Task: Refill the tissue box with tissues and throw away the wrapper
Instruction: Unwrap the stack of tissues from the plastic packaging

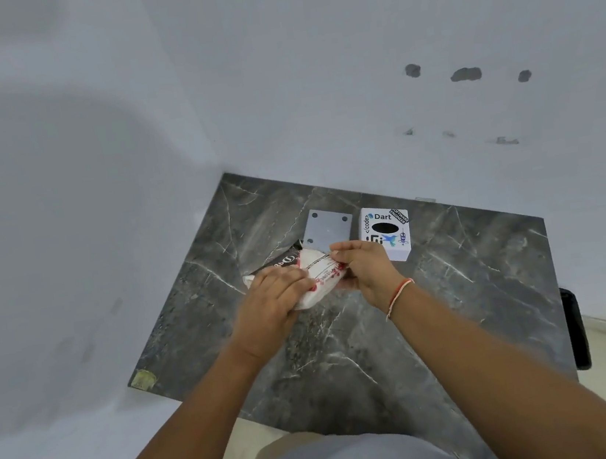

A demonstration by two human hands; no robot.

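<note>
A white tissue pack (321, 279) with red print on its clear wrapper lies on the dark marble table (458, 305). My left hand (274, 302) presses on its near end. My right hand (362, 265) pinches the wrapper at the pack's far right edge. Just behind my right hand stands the white cube tissue box (386, 231), with stickers and a black oval opening on top. Its flat grey plate (326, 228), with dark round spots at its corners, lies to the left of the box.
A dark packet (278, 261) with white lettering sticks out from under the tissue pack at its left. White walls close in the table at the left and back. A black object (574, 328) sits at the table's right edge.
</note>
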